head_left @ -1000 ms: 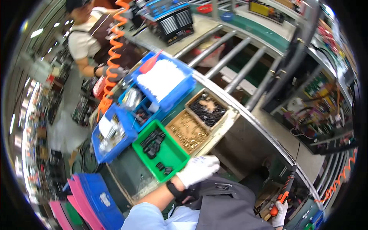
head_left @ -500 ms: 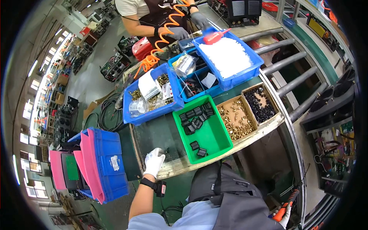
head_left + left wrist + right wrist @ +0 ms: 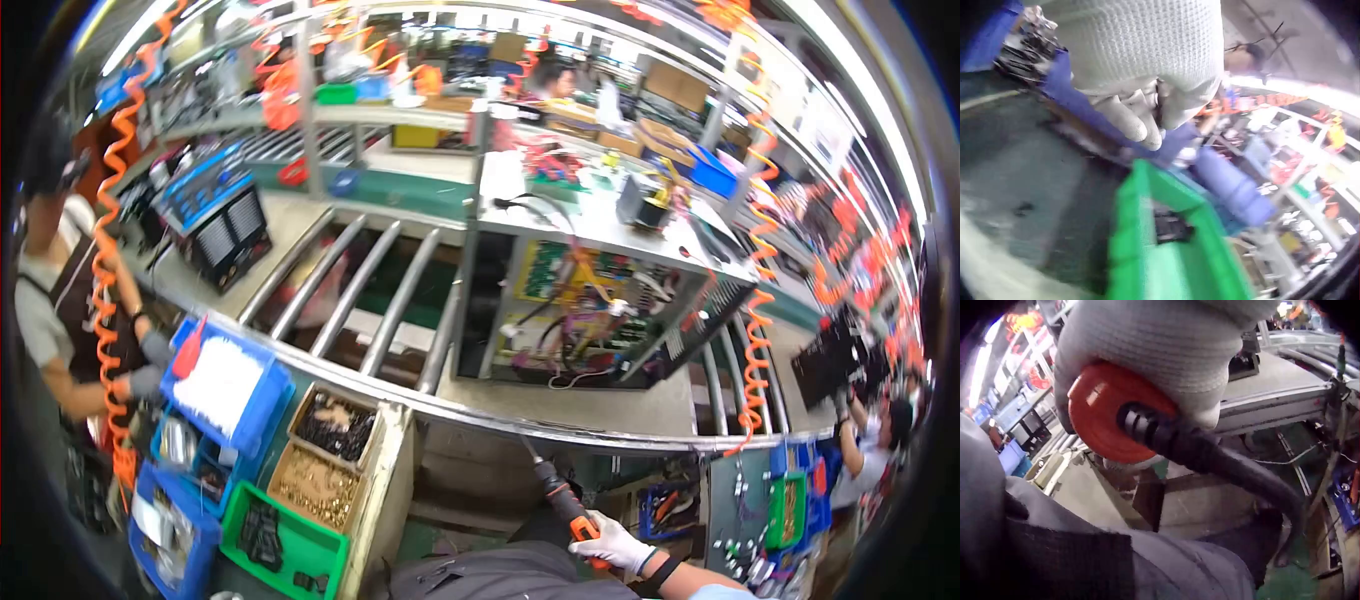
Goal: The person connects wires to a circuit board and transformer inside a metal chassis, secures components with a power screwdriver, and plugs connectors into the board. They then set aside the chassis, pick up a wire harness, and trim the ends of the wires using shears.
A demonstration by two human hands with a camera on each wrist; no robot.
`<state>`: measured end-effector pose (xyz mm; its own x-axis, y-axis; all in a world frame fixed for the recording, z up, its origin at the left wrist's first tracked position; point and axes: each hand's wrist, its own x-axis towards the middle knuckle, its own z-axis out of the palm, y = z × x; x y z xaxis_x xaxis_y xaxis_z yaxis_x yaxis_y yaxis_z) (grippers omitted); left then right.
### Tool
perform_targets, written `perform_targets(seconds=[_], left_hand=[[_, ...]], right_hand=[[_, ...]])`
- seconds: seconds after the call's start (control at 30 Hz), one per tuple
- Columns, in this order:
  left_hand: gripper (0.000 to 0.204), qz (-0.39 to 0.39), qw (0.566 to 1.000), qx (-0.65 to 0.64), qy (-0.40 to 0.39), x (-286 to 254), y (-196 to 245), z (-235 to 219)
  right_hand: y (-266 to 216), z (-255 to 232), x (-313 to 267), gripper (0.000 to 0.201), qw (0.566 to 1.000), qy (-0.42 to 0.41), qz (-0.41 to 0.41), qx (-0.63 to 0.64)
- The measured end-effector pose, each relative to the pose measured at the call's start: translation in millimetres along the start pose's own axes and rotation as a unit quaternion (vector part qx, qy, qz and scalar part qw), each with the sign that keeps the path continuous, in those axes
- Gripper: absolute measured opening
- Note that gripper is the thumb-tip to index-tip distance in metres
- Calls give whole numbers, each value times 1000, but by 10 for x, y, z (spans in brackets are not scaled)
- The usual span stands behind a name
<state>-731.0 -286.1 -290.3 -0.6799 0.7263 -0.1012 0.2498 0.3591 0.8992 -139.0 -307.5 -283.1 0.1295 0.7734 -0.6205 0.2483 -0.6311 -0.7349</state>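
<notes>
In the head view my gloved right hand (image 3: 615,545) grips an orange and black electric screwdriver (image 3: 572,512), its bit pointing up and away toward the conveyor edge. The right wrist view shows the screwdriver's orange end cap (image 3: 1094,419) and a thick black cord (image 3: 1191,450) coming out of it. My gloved left hand (image 3: 1141,56) appears only in the left wrist view, fingers bent toward the thumb. I cannot tell whether something small sits between them. Below that hand is a green bin (image 3: 1129,244) with black plastic pieces (image 3: 1172,226) inside.
Beside the green bin stand a box of brass parts (image 3: 320,487), a box of black parts (image 3: 335,425) and blue bins (image 3: 180,540). Rollers (image 3: 365,290) run behind. An open machine cabinet (image 3: 590,300) stands on the line. Another person (image 3: 70,300) works at left.
The head view has swung right, toward the cabinet. My left hand, earlier at the table beside the green bin, has left that view. The right hand has raised the screwdriver.
</notes>
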Motion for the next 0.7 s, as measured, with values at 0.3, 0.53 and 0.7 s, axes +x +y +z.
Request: perform_targets(seconds=[0.3,0.53,0.7], left_hand=[[27,121,814,-85,-562,-468,2738,2830],[35,-1,635,-144,-759,-1146,2894,3922],[34,-58,605,-134,-782,-1306,2989,4085]], right_hand=[[-488,-77,-656,83,965,88,-219,-115],[-345,-140,-1157,82,978,140,-145,-62],[-150,-136,-1200,80,968,184,-153,-79]])
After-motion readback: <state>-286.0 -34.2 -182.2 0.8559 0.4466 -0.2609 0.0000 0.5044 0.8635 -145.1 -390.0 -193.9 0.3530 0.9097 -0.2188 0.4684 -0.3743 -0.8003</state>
